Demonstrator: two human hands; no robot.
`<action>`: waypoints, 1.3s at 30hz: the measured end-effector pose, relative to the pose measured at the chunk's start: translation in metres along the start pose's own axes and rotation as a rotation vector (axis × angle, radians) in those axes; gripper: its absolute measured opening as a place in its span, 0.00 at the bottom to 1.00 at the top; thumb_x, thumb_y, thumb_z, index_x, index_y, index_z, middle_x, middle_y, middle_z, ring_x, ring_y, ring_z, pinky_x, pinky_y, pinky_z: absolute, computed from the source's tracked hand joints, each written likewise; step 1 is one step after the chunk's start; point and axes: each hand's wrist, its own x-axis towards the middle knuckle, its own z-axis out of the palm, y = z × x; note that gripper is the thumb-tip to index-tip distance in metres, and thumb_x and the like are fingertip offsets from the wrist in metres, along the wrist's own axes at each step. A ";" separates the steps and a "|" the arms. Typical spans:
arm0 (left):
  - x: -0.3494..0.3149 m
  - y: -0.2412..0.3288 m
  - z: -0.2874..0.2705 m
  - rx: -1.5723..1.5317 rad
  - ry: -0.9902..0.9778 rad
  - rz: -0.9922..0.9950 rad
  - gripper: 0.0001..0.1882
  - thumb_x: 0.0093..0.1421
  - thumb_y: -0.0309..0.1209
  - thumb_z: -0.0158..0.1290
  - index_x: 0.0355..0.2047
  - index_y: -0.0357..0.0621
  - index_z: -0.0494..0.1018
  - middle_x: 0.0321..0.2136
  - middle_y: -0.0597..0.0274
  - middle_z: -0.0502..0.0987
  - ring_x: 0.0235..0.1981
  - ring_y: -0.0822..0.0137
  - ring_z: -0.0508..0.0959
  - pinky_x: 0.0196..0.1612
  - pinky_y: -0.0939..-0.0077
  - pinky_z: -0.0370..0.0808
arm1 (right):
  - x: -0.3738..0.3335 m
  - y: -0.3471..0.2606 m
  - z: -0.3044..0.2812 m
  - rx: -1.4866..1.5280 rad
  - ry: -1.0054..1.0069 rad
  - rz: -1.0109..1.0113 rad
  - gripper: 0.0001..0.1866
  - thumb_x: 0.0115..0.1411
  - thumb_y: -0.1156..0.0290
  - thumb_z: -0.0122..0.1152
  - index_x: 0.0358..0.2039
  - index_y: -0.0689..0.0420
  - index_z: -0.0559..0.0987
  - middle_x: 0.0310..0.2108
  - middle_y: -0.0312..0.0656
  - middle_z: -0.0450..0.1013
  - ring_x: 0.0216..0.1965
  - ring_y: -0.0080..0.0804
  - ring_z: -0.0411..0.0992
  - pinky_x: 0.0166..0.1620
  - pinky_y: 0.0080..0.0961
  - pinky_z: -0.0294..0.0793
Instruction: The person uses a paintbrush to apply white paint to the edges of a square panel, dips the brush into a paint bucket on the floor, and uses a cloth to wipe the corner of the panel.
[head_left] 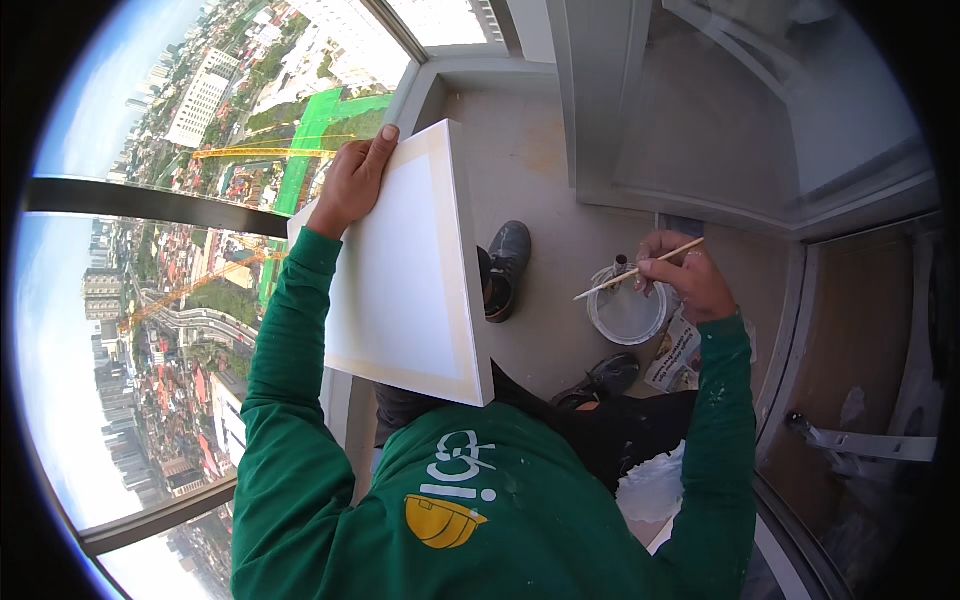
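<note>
I'd steady the white square stretched canvas [400, 270], left hand [352, 180] clamped on top, while right hand [690, 275] pinches the thin wooden brush [640, 268] over the small white paint tub [625, 315] beside it.

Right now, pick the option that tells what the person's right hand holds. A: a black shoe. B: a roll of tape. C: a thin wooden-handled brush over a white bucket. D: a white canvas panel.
C: the right hand pinches a thin brush in its fingers just above the white bucket on the floor, while the left hand grips the top edge of the white canvas panel.
</note>
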 end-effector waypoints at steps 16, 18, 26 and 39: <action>0.008 0.021 0.024 0.201 -0.110 0.057 0.41 0.74 0.59 0.40 0.24 0.28 0.75 0.15 0.47 0.68 0.16 0.58 0.66 0.27 0.60 0.67 | 0.019 0.238 -0.089 -1.170 0.270 0.484 0.18 0.54 0.74 0.59 0.45 0.57 0.87 0.43 0.58 0.81 0.47 0.55 0.80 0.56 0.42 0.78; 0.006 0.020 0.017 0.232 -0.139 0.019 0.40 0.74 0.59 0.41 0.26 0.29 0.76 0.15 0.47 0.69 0.17 0.58 0.67 0.28 0.60 0.68 | 0.022 0.254 -0.090 -1.183 0.212 0.543 0.19 0.53 0.74 0.58 0.45 0.57 0.87 0.46 0.58 0.80 0.50 0.56 0.78 0.59 0.43 0.76; 0.003 0.013 0.009 0.200 -0.154 -0.027 0.39 0.74 0.58 0.42 0.27 0.28 0.78 0.15 0.49 0.70 0.17 0.61 0.66 0.27 0.63 0.68 | 0.039 0.277 -0.100 -1.314 0.019 0.520 0.18 0.55 0.74 0.58 0.46 0.58 0.85 0.50 0.59 0.78 0.53 0.58 0.76 0.59 0.47 0.76; 0.002 0.023 0.015 0.188 -0.138 -0.011 0.38 0.75 0.57 0.42 0.30 0.28 0.79 0.17 0.48 0.73 0.19 0.59 0.70 0.30 0.63 0.70 | 0.037 0.237 -0.094 -1.159 0.053 0.604 0.16 0.55 0.69 0.61 0.42 0.61 0.86 0.40 0.57 0.82 0.44 0.51 0.81 0.52 0.41 0.80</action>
